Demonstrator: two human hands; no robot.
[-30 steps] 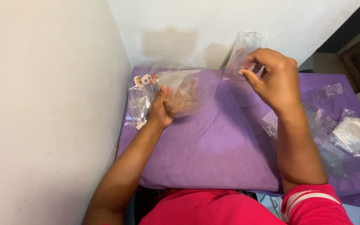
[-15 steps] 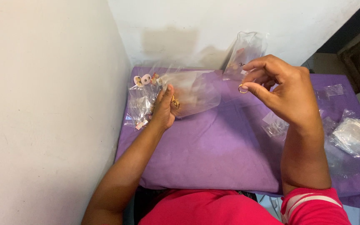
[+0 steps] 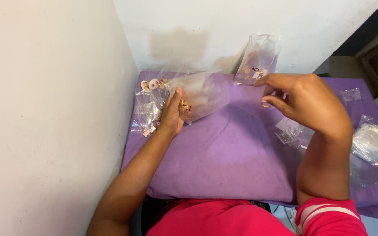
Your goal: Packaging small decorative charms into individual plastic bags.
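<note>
At a worktop point(image 3: 224, 157) draped in purple cloth and pushed into a corner of white walls, we see our left hand point(image 3: 171, 114) closed around the lower end of a clear plastic bag point(image 3: 200, 97), thumb along its side, the bag tilted with its open mouth up and to the right; small gold pieces show through the film near the thumb. Our right hand point(image 3: 305, 101) hovers above the cloth, thumb and forefinger pinched narrow on a small gold ring point(image 3: 265, 104), well apart from the bag's mouth. We judge the bag light, limp and slippery, best kept gripped by the gathered film near its base; the ring looks tiny, hard and easily dropped, so a fingertip pinch on its rim suits it. Compared with half a second ago, the right hand has dropped lower and turned palm down, carrying the ring from beside the standing packet point(image 3: 257, 59) against the back wall to a spot nearer the cloth; a second ago that hand was up at the packet itself. The left hand and its bag have scarcely moved. More clear packets point(image 3: 375, 142) lie crumpled at the right edge, and another bundle point(image 3: 147, 109) with pale round pieces sits behind the left hand.
</note>
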